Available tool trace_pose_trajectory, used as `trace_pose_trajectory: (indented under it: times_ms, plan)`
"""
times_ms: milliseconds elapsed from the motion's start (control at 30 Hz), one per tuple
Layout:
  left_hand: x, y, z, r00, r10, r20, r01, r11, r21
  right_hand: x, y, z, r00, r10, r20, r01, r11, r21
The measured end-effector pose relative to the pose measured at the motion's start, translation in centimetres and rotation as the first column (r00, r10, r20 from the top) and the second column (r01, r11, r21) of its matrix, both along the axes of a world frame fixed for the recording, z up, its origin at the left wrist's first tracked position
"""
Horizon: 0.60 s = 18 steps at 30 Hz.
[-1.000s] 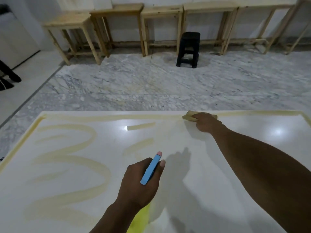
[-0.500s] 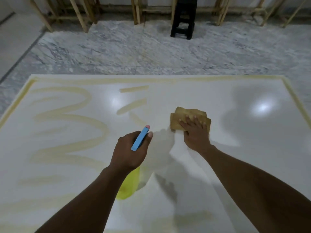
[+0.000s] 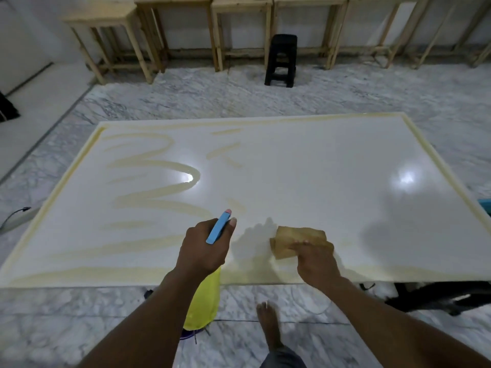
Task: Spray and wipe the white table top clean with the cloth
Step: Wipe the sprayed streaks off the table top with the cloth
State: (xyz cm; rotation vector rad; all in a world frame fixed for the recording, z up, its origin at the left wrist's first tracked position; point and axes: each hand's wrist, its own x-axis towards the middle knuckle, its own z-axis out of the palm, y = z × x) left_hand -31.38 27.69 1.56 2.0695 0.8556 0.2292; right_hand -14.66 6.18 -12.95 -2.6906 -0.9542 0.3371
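Observation:
The white table top (image 3: 332, 166) fills the middle of the view, its left half streaked with yellowish smears (image 3: 156, 192) and its right half plain white. My left hand (image 3: 204, 248) grips a yellow spray bottle (image 3: 204, 301) with a blue trigger head (image 3: 219, 225), held above the table's near edge. My right hand (image 3: 316, 261) presses a tan cloth (image 3: 297, 239) flat on the table close to the near edge, just right of the bottle.
A black stool (image 3: 281, 59) and a row of wooden tables (image 3: 239, 35) stand along the far wall across a marble floor. My bare foot (image 3: 268, 325) is on the floor below the near table edge. A dark table base (image 3: 435, 296) shows at lower right.
My right hand has dragged the cloth from the far edge back across the table to the near edge. The left hand with the bottle has stayed roughly in place.

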Motion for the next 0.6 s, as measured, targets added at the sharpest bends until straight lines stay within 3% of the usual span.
trace_pose_trajectory:
  times_ms: [67, 100, 167, 233, 300, 433, 533, 600]
  plan:
    - [-0.4, 0.5, 1.0, 1.000, -0.015, 0.017, 0.015, 0.999, 0.032, 1.6, 0.9, 3.7, 0.941, -0.181, -0.285, 0.211, 0.974, 0.081]
    - [-0.3, 0.9, 1.4, 0.999, -0.018, 0.030, 0.016, 0.999, 0.044, 2.9, 1.5, 5.4, 0.822, -0.284, -0.494, 0.395, 0.909, 0.135]
    - [0.4, 2.1, 2.3, 0.999, -0.007, 0.044, 0.005, 0.999, 0.050, 5.5, 2.7, 7.7, 0.425, -0.273, -0.863, 0.702, 0.701, 0.124]
    - [1.3, 3.1, 3.0, 0.999, 0.008, 0.050, -0.009, 1.000, 0.021, 6.2, 3.3, 8.9, 0.122, -0.092, -0.988, 0.802, 0.595, 0.044]
    - [3.5, 5.8, 2.9, 0.998, 0.017, 0.058, -0.018, 1.000, 0.007, 8.2, 6.1, 8.9, -0.006, 0.004, -1.000, 0.794, 0.608, -0.002]
    - [8.3, 11.2, 2.2, 0.996, 0.051, 0.077, -0.051, 0.999, -0.004, 14.7, 13.9, 9.5, 0.098, 0.015, -0.995, 0.690, 0.719, 0.079]
    - [12.1, 15.8, 1.5, 0.994, 0.067, 0.086, -0.064, 0.997, -0.038, 22.6, 22.4, 11.3, 0.302, 0.003, -0.953, 0.560, 0.808, 0.180]
    - [14.0, 18.4, 0.5, 0.995, 0.067, 0.077, -0.064, 0.997, -0.041, 27.4, 28.9, 12.2, 0.517, -0.014, -0.856, 0.439, 0.863, 0.251]
